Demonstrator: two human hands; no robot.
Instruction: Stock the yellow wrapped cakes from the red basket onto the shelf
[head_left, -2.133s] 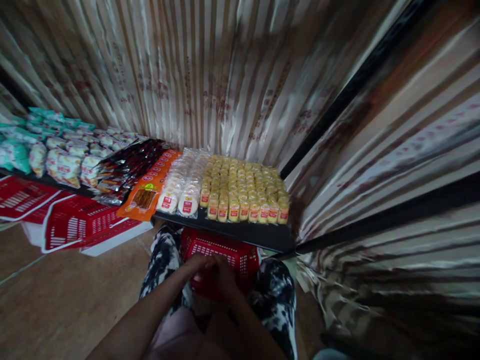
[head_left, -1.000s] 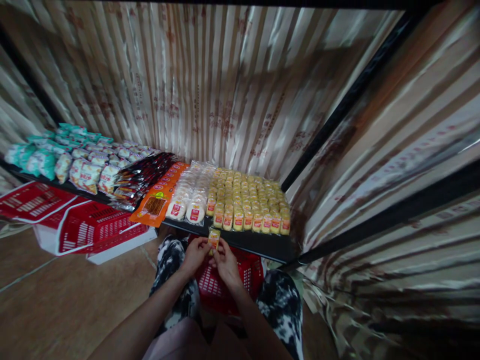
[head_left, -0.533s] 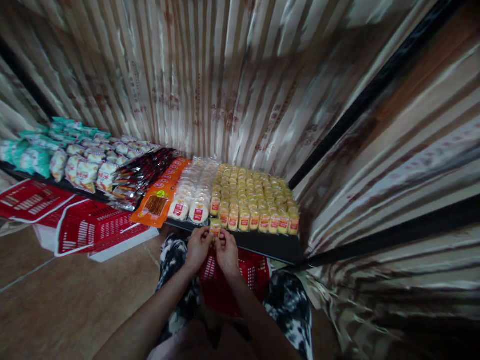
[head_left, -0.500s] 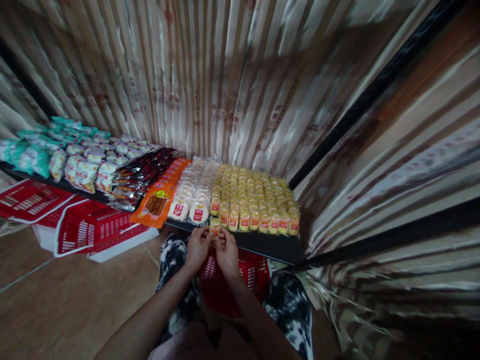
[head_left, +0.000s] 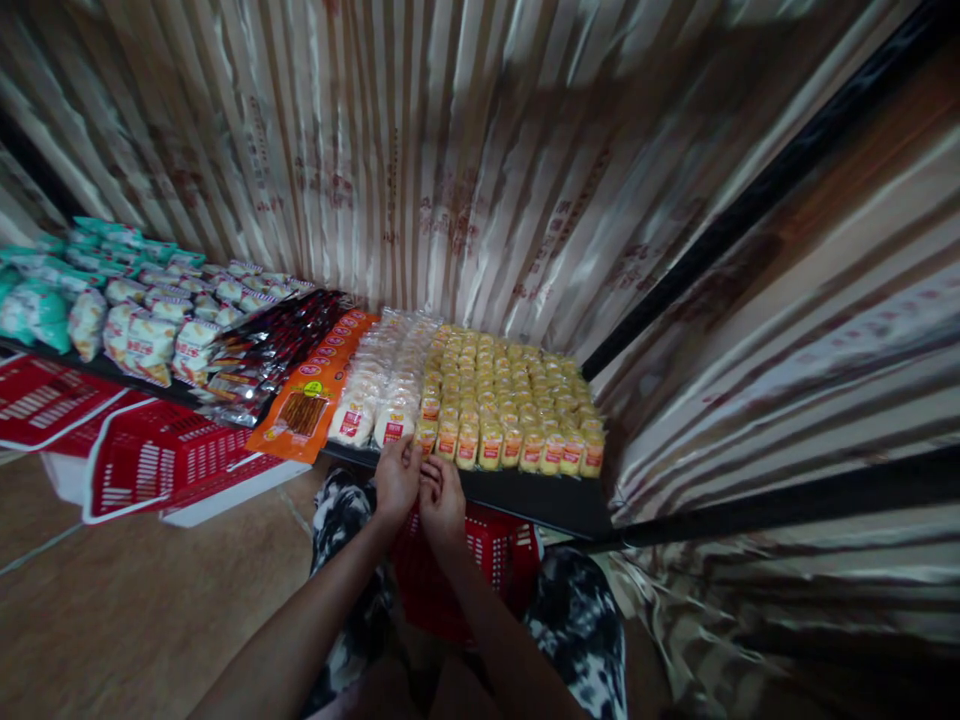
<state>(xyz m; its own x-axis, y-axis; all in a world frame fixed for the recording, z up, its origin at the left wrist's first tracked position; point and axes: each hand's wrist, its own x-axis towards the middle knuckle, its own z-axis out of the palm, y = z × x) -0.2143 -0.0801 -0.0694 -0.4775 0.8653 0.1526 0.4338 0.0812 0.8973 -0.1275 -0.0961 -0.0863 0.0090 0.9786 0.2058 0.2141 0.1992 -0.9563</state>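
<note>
Rows of small yellow snack packets with orange-red labels stand on the black shelf. At the front of their leftmost row is one yellow snack packet, standing against those behind it. My left hand has its fingers closed at that packet's left side. Just beneath it, the curled fingers of my right hand press at its lower edge. My fingers partly cover the packet's bottom. Left of it are two rows of white round packaged crackers.
An orange snack bag, dark shiny packets, white bags and teal bags line the shelf leftward. Red baskets sit below; another red basket is between my knees. A striped curtain hangs behind; a black pole slants at right.
Both hands have carried the yellow packet slightly up and forward, from the shelf's front edge into the front of the leftmost yellow row. The view has shifted a little.
</note>
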